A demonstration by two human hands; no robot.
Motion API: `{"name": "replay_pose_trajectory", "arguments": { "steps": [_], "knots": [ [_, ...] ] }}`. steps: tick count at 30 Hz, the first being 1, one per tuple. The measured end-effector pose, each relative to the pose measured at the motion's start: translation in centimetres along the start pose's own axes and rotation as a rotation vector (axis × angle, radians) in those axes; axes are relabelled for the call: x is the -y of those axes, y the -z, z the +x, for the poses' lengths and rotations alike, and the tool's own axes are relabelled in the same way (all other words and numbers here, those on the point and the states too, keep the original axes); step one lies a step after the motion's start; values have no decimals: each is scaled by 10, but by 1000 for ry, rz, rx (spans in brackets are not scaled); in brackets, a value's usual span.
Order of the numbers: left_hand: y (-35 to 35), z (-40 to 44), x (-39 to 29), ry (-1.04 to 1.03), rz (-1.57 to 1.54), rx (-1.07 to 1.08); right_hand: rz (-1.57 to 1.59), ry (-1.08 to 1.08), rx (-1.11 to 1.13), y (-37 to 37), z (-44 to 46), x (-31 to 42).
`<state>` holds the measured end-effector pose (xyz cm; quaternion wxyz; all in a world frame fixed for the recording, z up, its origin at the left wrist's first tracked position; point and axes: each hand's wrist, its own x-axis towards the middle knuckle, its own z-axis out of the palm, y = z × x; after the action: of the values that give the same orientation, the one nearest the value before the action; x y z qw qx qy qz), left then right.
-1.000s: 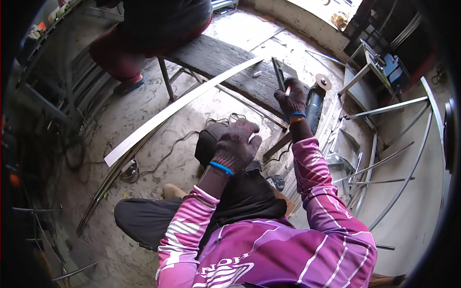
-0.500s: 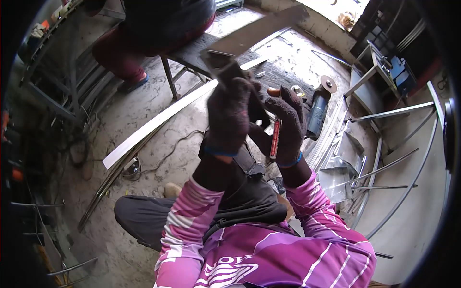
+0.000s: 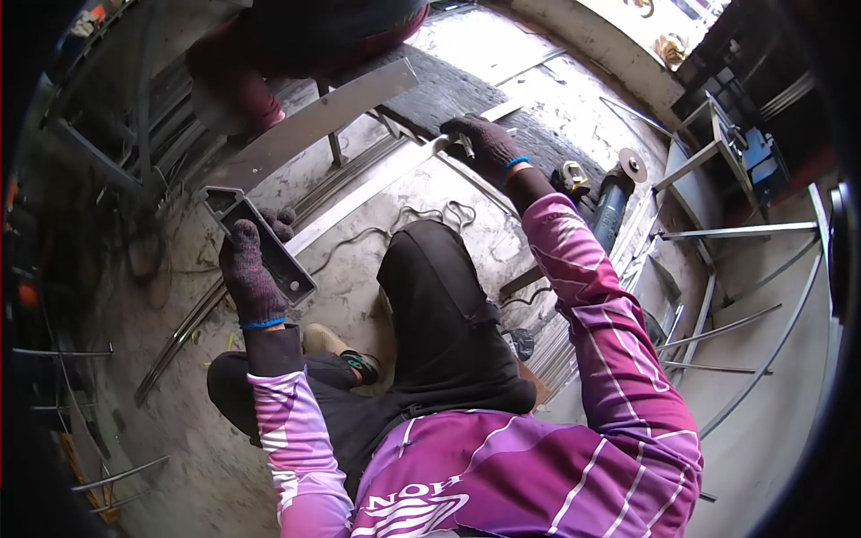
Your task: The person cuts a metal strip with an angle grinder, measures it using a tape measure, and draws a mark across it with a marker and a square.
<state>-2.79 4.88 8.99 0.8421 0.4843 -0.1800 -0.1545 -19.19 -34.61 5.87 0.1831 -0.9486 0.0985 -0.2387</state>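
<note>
In a knitted glove, my left hand grips the dark stock of a metal try square, whose wide blade slants up to the right. The stock is beside the near end of a long white metal bar. My right hand, gloved too, is at the bar's far part with fingers curled. A small pale end, seemingly of the marker, pokes out between them; most of it is hidden. To the right of that hand are a tape measure and an angle grinder with a disc.
A dark bench stands ahead, with another person at upper left. Metal lengths lie on the floor at both sides. A metal frame and curved rods are at right. A cable loops across the floor before my knee.
My hands were close together in front of me and are now wide apart. The left has carried the try square down to the left; the right has reached forward to the bar.
</note>
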Motion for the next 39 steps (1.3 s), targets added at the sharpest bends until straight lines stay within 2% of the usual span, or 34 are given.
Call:
{"name": "replay_pose_trajectory", "arguments": {
  "steps": [1, 3, 5, 8, 9, 11, 12, 15, 16, 17, 19, 20, 22, 23, 25, 30, 32, 35, 37, 39],
  "knots": [
    [9, 2, 5, 5, 6, -15, 17, 33, 16, -11, 2, -2],
    [23, 7, 14, 42, 43, 25, 16, -50, 56, -22, 4, -7],
    [32, 11, 22, 124, -32, -30, -24, 7, 17, -31, 2, -9],
    [56, 25, 27, 265, 227, 273, 10, -120, 107, -44, -3, -13],
    [59, 35, 31, 277, 229, 269, 16, -127, 116, -46, -6, -14],
    [61, 61, 39, 485, 276, 531, -20, 62, -71, -47, -13, -11],
    [67, 77, 60, 552, 352, 539, -11, 76, -84, -44, -13, -8],
    [42, 103, 89, 589, 657, 775, -30, 87, -61, -42, -13, -9],
    [19, 104, 87, 713, 756, 790, -30, 75, -60, -42, -15, -9],
    [-3, 103, 83, 743, 918, 812, -51, 81, -67, -43, -16, -9],
    [-13, 112, 109, 371, 1096, 1035, -70, 78, -68, -43, -16, -12],
    [-14, 115, 120, 385, 1094, 1041, -70, 98, -80, -44, -16, -14],
    [-26, 112, 128, 599, 931, 939, -70, 106, -64, -45, -20, -15],
    [-30, 111, 130, 614, 929, 939, -78, 111, -60, -46, -22, -15],
    [-38, 113, 129, 470, 882, 987, -101, 145, -103, -49, -23, -14],
    [-44, 123, 132, 506, 995, 1124, -94, 104, -87, -49, -26, -10],
    [-45, 121, 133, 749, 858, 990, -87, 118, -89, -55, -30, -15],
    [-47, 124, 126, 820, 880, 1011, -119, 154, -117, -57, -29, -13],
    [-40, 122, 134, 787, 899, 1023, -114, 160, -120, -58, -27, -13],
    [-39, 113, 140, 808, 770, 848, -94, 131, -91, -56, -29, -12]
  ]
}}
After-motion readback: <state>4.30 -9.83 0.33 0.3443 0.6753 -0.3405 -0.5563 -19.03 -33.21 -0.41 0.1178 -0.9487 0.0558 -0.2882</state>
